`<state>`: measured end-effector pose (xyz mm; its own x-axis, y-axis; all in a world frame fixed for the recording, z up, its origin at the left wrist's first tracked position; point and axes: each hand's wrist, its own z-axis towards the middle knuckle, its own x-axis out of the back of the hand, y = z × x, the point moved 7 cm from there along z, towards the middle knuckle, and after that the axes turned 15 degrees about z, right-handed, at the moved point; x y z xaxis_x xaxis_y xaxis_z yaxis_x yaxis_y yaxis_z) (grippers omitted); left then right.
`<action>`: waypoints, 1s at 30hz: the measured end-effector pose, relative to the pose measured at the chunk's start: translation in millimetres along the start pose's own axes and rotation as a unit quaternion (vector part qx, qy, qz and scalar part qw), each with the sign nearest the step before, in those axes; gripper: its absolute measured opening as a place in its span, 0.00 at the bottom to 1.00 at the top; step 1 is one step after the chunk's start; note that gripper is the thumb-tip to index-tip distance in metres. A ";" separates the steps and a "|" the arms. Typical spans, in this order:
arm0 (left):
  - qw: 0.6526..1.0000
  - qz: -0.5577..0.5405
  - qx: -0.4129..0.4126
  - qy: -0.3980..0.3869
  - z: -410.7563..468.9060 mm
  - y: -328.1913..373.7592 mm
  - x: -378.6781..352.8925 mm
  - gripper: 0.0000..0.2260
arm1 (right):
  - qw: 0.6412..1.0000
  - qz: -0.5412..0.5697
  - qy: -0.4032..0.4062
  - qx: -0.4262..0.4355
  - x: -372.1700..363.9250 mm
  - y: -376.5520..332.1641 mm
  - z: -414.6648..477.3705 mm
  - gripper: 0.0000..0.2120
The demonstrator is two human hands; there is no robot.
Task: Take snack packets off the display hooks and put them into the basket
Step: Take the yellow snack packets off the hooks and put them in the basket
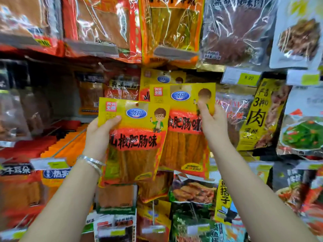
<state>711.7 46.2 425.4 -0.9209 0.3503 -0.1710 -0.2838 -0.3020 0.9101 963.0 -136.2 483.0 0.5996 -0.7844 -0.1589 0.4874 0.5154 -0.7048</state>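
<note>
Left hand (pixel 99 133): we pinch the front packet (pixel 134 142) at its left edge, below-left of the price tag (pixel 248 78).
Right hand (pixel 212 123): we pinch the rear packet (pixel 183 137), nearer that tag; perhaps hooked, view unclear.

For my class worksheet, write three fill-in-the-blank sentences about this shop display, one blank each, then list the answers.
The left hand grips the near packet and the right hand grips the other packet; both packets have tops coloured ____.
The bracelets sit on the ____ wrist.
The price tag reads ____.
Answers: yellow; left; 9.90
</note>
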 end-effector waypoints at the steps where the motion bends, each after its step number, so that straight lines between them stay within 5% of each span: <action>1: 1.000 -0.007 0.001 0.002 0.9 2.8 -0.3 0.07 | 1.000 0.010 -0.008 -0.004 -7.8 -0.4 5.6 0.13; 8: 0.999 -0.028 -0.016 0.008 8.7 26.3 -1.3 0.03 | 0.999 0.049 -0.007 -0.011 -37.3 -4.7 36.3 0.12; 12: 0.999 -0.031 -0.023 0.004 13.8 33.3 -2.0 0.03 | 0.999 0.038 -0.007 -0.011 -44.5 -1.7 47.6 0.23; 18: 0.999 -0.027 -0.023 -0.003 19.9 31.6 0.5 0.04 | 0.996 0.059 0.000 -0.060 -45.0 16.0 50.4 0.18; 30: 1.000 -0.029 0.004 -0.004 27.8 29.5 -1.9 0.07 | 0.988 -0.117 -0.053 -0.091 -76.7 41.3 65.2 0.22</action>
<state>712.5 61.3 463.1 -0.9006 0.3743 -0.2211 -0.3349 -0.2733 0.9018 978.5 -32.2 511.1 0.5515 -0.8292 0.0905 0.5053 0.2458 -0.8272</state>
